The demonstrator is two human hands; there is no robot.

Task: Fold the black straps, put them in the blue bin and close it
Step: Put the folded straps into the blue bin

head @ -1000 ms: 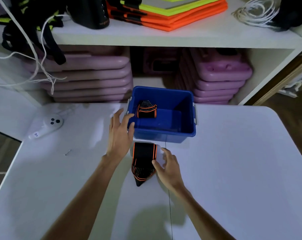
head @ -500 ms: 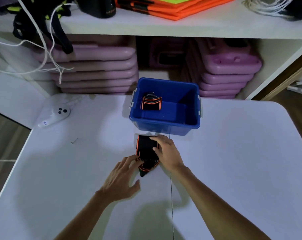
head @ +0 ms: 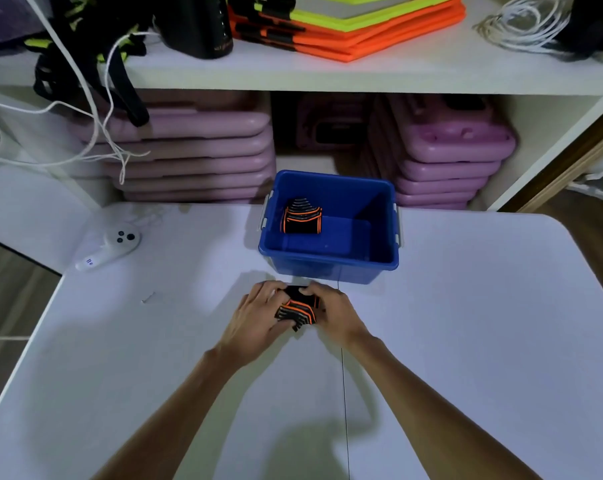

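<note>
A black strap with orange edging [head: 298,310] lies folded over on the white table [head: 466,323], just in front of the blue bin [head: 331,263]. My left hand [head: 258,317] grips its left side and my right hand [head: 334,311] grips its right side; fingers cover the strap's far end. The bin stands open with no lid in view. Inside it, against the left wall, rests another folded black strap with orange edging [head: 302,216].
A white handheld controller [head: 111,247] lies at the table's far left, with a small screw [head: 148,298] nearer me. Behind the bin a shelf holds stacked purple cases [head: 196,147], orange and yellow boards [head: 348,26], cables and black straps.
My left hand came back from the bin's rim to the strap on the table. Both hands have folded the strap's near end over, so it is shorter now.
</note>
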